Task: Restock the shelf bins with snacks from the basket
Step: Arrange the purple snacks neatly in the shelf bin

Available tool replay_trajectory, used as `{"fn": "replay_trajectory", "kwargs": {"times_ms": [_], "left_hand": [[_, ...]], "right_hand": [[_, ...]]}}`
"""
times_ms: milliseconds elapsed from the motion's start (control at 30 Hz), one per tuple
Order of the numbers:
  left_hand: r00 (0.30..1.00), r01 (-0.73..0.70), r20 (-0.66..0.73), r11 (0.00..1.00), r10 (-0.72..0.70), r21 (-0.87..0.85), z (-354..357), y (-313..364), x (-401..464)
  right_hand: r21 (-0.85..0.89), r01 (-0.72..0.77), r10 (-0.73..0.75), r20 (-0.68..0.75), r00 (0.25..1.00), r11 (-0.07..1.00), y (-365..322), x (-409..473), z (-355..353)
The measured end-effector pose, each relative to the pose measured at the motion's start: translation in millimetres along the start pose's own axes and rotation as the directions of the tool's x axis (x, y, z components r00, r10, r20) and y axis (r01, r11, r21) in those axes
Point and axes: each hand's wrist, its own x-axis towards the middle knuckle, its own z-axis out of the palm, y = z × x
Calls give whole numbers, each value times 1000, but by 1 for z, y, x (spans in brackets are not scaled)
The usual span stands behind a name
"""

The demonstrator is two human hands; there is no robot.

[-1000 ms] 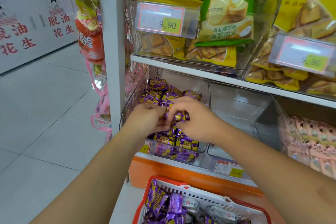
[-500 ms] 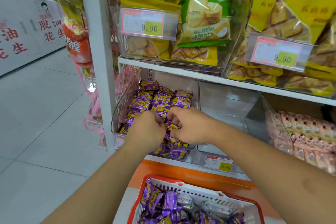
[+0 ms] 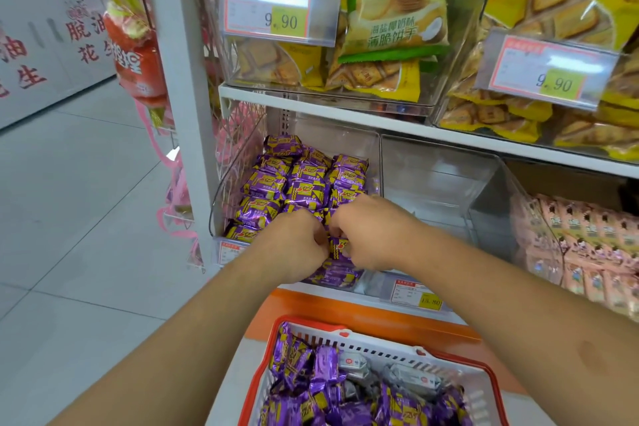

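A clear shelf bin on the lower shelf holds rows of purple-and-yellow snack packets. Both my hands are over its front part. My left hand and my right hand have curled fingers that pinch a purple packet between them. Below, a red-rimmed white basket holds several more purple packets and a few silver ones.
Beside the purple bin stands an empty clear bin, then a bin of pink packets. The upper shelf carries bins of yellow and green biscuit bags with 9.90 price tags. A white upright post and tiled floor lie left.
The view has shifted a little; both hands stay together at the front of the purple bin, still working the same packet, slightly lower in the bin.
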Motion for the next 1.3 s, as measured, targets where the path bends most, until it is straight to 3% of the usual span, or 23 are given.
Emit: {"fn": "replay_trajectory", "kwargs": {"times_ms": [167, 233, 367, 433, 600, 700, 800, 900, 1033, 1167, 1300], "left_hand": [[999, -48, 26, 997, 47, 54, 0, 3, -4], [999, -42, -25, 998, 43, 54, 2, 4, -7], [951, -104, -289, 994, 108, 28, 2, 17, -22], [931, -142, -341, 990, 135, 3, 0, 31, -33], [981, -143, -135, 990, 139, -17, 34, 49, -65], [986, -161, 68, 983, 155, 92, 71, 48, -83], [970, -141, 217, 981, 111, 130, 115, 40, -101], [940, -90, 340, 987, 39, 136, 166, 24, -112], [882, -54, 469, 974, -56, 218, 220, 13, -121], [770, 5, 610, 958, -185, 285, 252, 6, -129], [751, -24, 615, 922, -239, 388, 280, 3, -130]], "right_hand": [[-17, 11, -12, -13, 1000, 1000, -3, -6, 4], [12, 4, -4, -43, 999, 1000, -6, -14, 4], [80, 35, -11, -292, 956, 996, -15, -46, 11], [151, 36, 31, -419, 907, 988, -20, -70, 19], [258, -59, 170, -435, 884, 964, -25, -138, 58], [339, -167, 286, -340, 896, 926, -24, -175, 103], [405, -370, 423, -48, 905, 836, -25, -198, 149], [417, -533, 459, 270, 846, 736, -26, -203, 192], [465, -654, 388, 546, 742, 597, -30, -207, 247], [431, -631, 257, 655, 711, 645, -35, -202, 278], [373, -587, 262, 637, 725, 719, -44, -188, 290]]}}
